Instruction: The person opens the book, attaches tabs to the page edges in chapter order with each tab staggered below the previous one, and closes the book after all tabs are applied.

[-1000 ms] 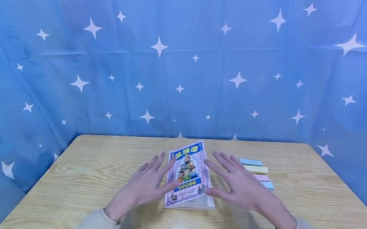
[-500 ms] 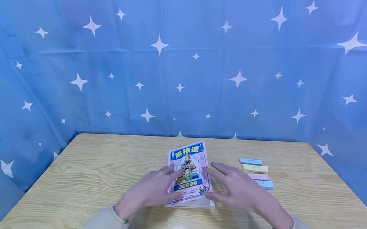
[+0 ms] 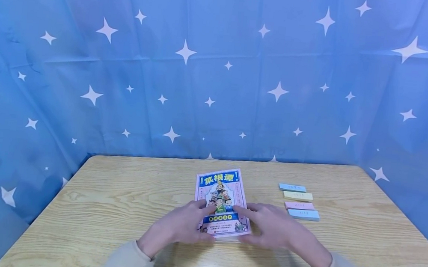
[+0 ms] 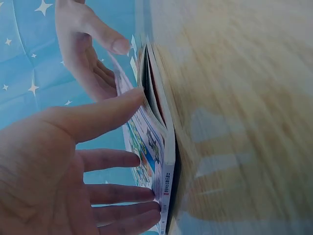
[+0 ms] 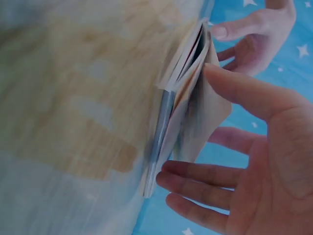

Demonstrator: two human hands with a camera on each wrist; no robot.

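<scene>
Book [image 3: 222, 201] lies flat at counter [image 3: 114, 201] centre, colourful cover up. Left hand [image 3: 180, 225] at book's 8 o'clock, right hand [image 3: 270, 229] at 4 o'clock. Thumbs at near corners, cover and pages lifted, probably to open it. Fingers straight, spread, clamping nothing. Four sticky-note pads [image 3: 299, 201] at book's 3 o'clock, apart.

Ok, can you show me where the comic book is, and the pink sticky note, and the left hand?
comic book [image 3: 219, 186], head view, on the upper part of its cover.
pink sticky note [image 3: 299, 206], head view, on its middle.
left hand [image 3: 179, 226], head view, on the back of the hand.
</scene>
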